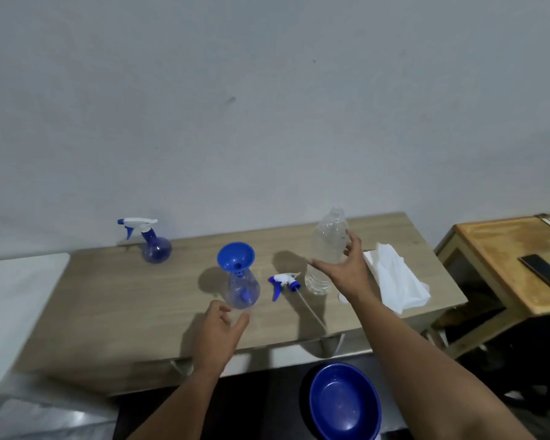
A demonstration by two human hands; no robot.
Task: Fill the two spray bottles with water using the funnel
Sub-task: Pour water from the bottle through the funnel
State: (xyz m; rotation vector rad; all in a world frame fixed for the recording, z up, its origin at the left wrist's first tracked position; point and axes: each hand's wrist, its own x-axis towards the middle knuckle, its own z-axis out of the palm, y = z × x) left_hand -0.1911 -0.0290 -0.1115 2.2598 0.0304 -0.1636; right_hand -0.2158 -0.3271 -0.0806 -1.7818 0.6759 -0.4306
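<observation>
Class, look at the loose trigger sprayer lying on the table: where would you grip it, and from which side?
Pinch the trigger sprayer by its white body, coming from above. It lies on its side on the table, dip tube trailing toward the near edge, so the body is the broadest part showing.

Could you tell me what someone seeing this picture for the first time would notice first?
Probably the blue funnel standing in the open spray bottle at the middle of the table, with the left hand just before it. Next, the right hand round a clear water bottle, and the loose spray head lying between the two bottles.
</observation>
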